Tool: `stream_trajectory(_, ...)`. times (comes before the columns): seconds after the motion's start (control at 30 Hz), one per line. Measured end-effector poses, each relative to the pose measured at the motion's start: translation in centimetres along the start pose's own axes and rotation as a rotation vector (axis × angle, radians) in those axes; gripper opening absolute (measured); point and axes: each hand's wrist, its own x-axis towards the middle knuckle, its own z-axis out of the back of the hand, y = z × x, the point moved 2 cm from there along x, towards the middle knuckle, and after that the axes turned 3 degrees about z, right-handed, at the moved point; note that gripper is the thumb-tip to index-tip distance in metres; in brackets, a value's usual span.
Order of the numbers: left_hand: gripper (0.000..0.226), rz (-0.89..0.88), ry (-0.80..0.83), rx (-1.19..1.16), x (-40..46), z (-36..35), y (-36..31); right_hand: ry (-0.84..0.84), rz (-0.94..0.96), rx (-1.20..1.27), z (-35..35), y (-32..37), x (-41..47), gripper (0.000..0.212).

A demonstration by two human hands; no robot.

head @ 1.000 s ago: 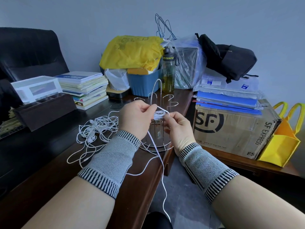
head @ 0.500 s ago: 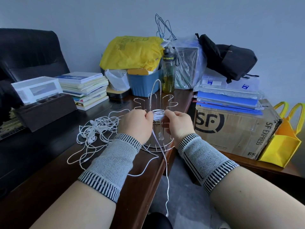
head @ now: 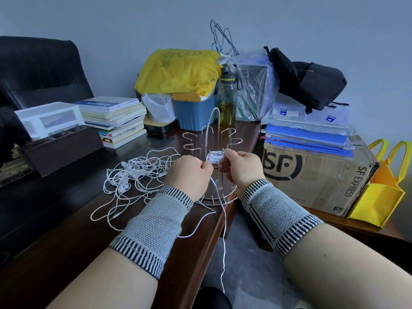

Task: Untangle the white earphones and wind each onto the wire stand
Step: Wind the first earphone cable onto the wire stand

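Tangled earphones (head: 136, 175) left on worktop (head: 66, 230). Left hand (head: 189, 175) pinches cable beside coil (head: 215, 156) wound on stand (head: 214, 134); right hand (head: 242, 168) grips coil's right side. Loose cable (head: 224, 230) hangs off near edge.

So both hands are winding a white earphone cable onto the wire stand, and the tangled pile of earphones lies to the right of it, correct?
Not quite: the tangled pile lies left of the wire stand, as the head view shows. Both the left hand and right hand do hold the wound cable there.
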Motion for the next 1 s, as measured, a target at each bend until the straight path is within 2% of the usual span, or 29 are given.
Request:
stream_trajectory(0.1,0.047,-0.010,0.019,-0.003,-0.2,-0.2,0.2,-0.024,0.028,0.029,0.0,-0.4,0.1,0.033)
stream_trajectory(0.2,0.045,-0.042,0.040,0.023,-0.1,-0.7,0.7,-0.005,0.096,0.062,0.2,-1.1,0.0,0.021)
stream_trajectory(0.3,0.044,-0.122,0.048,0.059,-0.5,-0.9,1.0,0.006,0.259,-0.036,1.0,-1.6,-0.6,0.012)
stream_trajectory(0.37,0.038,-0.192,0.053,0.136,-1.1,-0.8,0.7,0.031,0.408,-0.137,1.3,-1.6,-1.4,0.017)
stream_trajectory(0.5,0.004,-0.243,0.031,0.235,-2.1,-0.5,-0.4,0.108,0.703,-0.315,1.1,-1.6,-2.6,0.038)
stream_trajectory(0.57,0.013,-0.248,0.031,0.283,-2.2,-0.5,-0.6,0.134,0.790,-0.364,1.0,-1.9,-2.7,0.040)
stream_trajectory(0.67,0.025,-0.240,0.031,0.330,-2.1,-0.7,-0.8,0.131,0.812,-0.377,0.8,-2.2,-2.6,0.044)
stream_trajectory(0.77,0.030,-0.246,-0.004,0.330,-1.9,-0.8,-0.8,0.093,0.825,-0.382,0.6,-2.2,-2.3,0.032)
stream_trajectory(0.93,0.017,-0.196,-0.168,0.250,-2.7,0.9,-0.8,0.039,0.723,-0.326,0.8,-2.2,-2.0,0.011)
stream_trajectory(1.0,0.019,-0.090,-0.074,0.206,-2.7,1.3,-0.1,0.044,0.638,-0.255,1.0,-2.0,-2.0,0.005)
